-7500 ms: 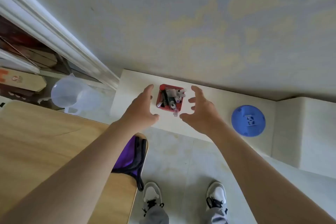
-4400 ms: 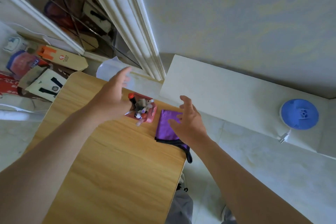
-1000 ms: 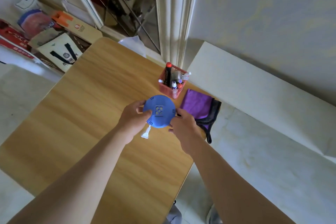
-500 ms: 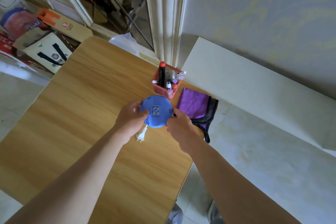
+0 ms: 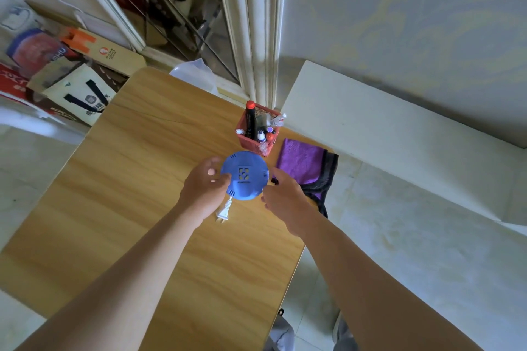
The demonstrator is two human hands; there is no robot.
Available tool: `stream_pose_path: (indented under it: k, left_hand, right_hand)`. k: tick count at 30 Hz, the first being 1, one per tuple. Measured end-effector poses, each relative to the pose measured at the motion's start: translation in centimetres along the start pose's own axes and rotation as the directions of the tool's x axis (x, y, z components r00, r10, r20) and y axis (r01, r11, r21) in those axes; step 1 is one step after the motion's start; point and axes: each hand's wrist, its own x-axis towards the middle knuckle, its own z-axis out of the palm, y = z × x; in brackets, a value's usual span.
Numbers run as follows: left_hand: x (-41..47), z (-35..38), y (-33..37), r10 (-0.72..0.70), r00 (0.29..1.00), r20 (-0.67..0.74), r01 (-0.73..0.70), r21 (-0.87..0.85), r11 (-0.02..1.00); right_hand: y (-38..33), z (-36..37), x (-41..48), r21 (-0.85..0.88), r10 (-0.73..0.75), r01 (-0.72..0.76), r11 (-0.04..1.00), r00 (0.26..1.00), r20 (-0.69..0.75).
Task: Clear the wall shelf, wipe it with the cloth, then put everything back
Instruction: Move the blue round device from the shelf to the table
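**Mind the plug and the basket**

Your left hand [image 5: 204,188] pinches the disc [image 5: 244,175] at its left rim, thumb on top. Your right hand [image 5: 281,196] curls at the right rim; I cannot tell whether it touches. The disc is low over the table [image 5: 137,185], just in front of the basket [image 5: 258,134], with the cloth [image 5: 302,164] to the right. The plug [image 5: 223,212] lies by your left wrist, so a careless pull-back could snag it and drag the disc. A forward nudge could tip the basket. The cloth overhangs the table edge and a brush might drop it.

head view, looking steeply down, close
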Motion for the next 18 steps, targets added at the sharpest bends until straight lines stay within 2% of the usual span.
stream_pose_path:
  k: [7, 13, 18]
  left_hand:
    - [-4.8, -2.9, 4.8, 0.104, 0.994, -0.035, -0.102, 0.043, 0.994]
    - [-12.9, -3.8, 12.7, 0.273, 0.960, 0.067, -0.275, 0.015, 0.961]
    - [-18.7, -2.5, 18.0, 0.361, 0.917, 0.172, -0.357, -0.053, 0.932]
  right_hand:
    - [-1.5, -3.2, -6.1, 0.094, 0.043, -0.033, 0.995, 0.993, -0.114]
    - [-3.0, -8.1, -15.2, 0.105, -0.042, 0.076, 0.992, 0.955, -0.292]
    - [-3.9, -12.0, -22.1, 0.141, -0.088, 0.152, 0.978, 0.920, -0.383]
